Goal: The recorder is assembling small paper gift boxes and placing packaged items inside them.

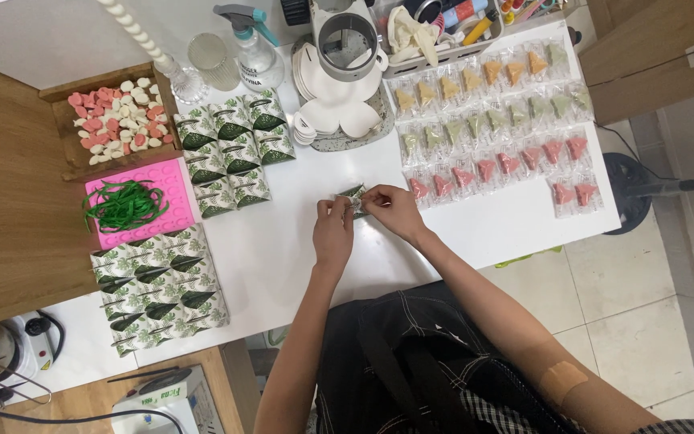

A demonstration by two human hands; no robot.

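Item: leaf-print packet (pixel 353 195), pinched between left hand (pixel 332 229) and right hand (pixel 393 210) fingertips, both closed on it, held above the white table (pixel 299 241) for folding.

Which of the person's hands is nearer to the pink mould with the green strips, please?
The left hand, which is toward the pink mould side of the table; the right hand lies farther from it, toward the wrapped sweets.

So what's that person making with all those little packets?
A person is at a white table, and both hands, left hand and right hand, pinch one small leaf-print packet between them. More leaf-print packets lie in rows to the left. Clear bags of small heart-shaped pieces, orange, green and pink, lie in rows to the right. A wooden tray holds loose pink and white pieces.
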